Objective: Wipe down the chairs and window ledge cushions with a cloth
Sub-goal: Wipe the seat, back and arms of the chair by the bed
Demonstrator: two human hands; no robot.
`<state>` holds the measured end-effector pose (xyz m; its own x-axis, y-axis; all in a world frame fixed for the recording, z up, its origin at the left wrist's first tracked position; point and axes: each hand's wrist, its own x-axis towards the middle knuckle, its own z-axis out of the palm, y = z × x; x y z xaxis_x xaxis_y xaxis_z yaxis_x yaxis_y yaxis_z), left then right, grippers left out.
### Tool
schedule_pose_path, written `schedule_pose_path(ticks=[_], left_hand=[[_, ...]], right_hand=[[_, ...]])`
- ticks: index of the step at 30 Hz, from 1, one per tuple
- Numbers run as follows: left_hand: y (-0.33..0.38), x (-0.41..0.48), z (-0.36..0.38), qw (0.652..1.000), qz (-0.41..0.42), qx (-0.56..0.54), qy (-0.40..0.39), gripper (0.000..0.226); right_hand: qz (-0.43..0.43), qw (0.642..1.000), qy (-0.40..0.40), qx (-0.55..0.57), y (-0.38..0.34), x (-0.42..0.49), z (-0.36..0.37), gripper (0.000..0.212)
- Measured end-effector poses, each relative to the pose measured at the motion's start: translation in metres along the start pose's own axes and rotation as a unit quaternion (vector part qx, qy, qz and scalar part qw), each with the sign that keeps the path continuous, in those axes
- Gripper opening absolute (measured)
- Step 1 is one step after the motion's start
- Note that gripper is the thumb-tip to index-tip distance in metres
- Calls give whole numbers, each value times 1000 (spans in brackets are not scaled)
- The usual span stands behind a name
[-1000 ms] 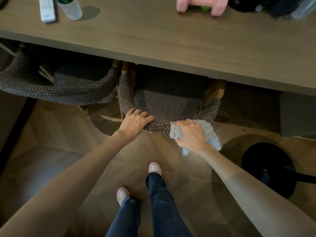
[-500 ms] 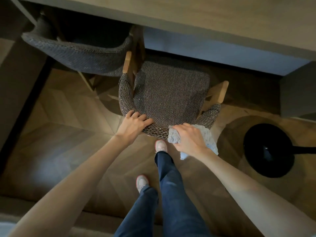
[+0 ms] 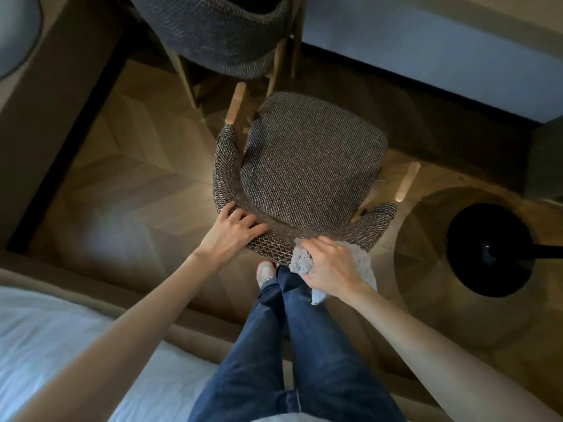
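A woven grey-brown chair [image 3: 310, 169] with a curved backrest and pale wooden legs stands on the wood floor in front of me. My left hand [image 3: 233, 231] grips the top of the backrest at its left side. My right hand [image 3: 330, 266] holds a bunched pale grey cloth [image 3: 362, 264] against the backrest, a little right of centre. A second chair [image 3: 219, 35] of the same weave stands at the top, still partly under the table.
The table's edge [image 3: 457, 22] runs across the top right. A black round lamp base [image 3: 490, 249] sits on the floor at the right. A bed with white sheets [image 3: 45, 345] is at the lower left, close behind my legs [image 3: 289, 345].
The chair has come out from under the table toward me, its whole seat now showing. I have stepped back toward the bed. Both hands keep their hold on the backrest.
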<state>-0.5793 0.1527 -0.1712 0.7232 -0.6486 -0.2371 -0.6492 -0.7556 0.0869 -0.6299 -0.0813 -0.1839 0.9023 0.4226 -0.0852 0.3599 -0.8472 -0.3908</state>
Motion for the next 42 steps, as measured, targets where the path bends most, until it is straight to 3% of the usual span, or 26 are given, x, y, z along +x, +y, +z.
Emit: schedule_pose_path(ticks=[2, 5, 9, 12, 14, 18, 24, 27, 33, 37, 42], left_hand=[[0, -3, 4, 1000, -5, -4, -3, 56], [2, -1, 7, 998, -38, -27, -52, 50], [7, 3, 2, 989, -83, -48, -112, 57], [17, 8, -7, 975, -111, -115, -153, 65], [27, 12, -17, 957, -142, -218, -125, 69], [47, 30, -35, 899, -176, -402, -1, 57], [78, 81, -59, 806, -175, -565, 17, 60], [105, 115, -68, 786, -187, -587, 58, 53], [183, 193, -77, 744, -260, -592, 169, 20], [226, 245, -93, 721, -321, -581, 199, 19], [240, 298, -114, 707, -341, -578, 224, 18]], right_hand=[[8, 1000, -7, 1, -1, -2, 1, 59], [12, 996, -83, 13, 2, 1, -5, 61], [3, 990, -141, 18, 15, 6, -19, 62], [94, 968, -153, 174, 29, 10, -35, 61], [153, 945, -118, 262, 37, 12, -44, 54], [215, 910, -45, 352, 51, 18, -63, 25], [216, 861, -10, 460, 83, 32, -101, 25], [176, 854, -37, 488, 109, 38, -124, 31], [108, 882, -112, 446, 185, 26, -160, 30], [94, 880, -130, 447, 239, 19, -193, 33], [75, 890, -129, 431, 289, 40, -227, 28]])
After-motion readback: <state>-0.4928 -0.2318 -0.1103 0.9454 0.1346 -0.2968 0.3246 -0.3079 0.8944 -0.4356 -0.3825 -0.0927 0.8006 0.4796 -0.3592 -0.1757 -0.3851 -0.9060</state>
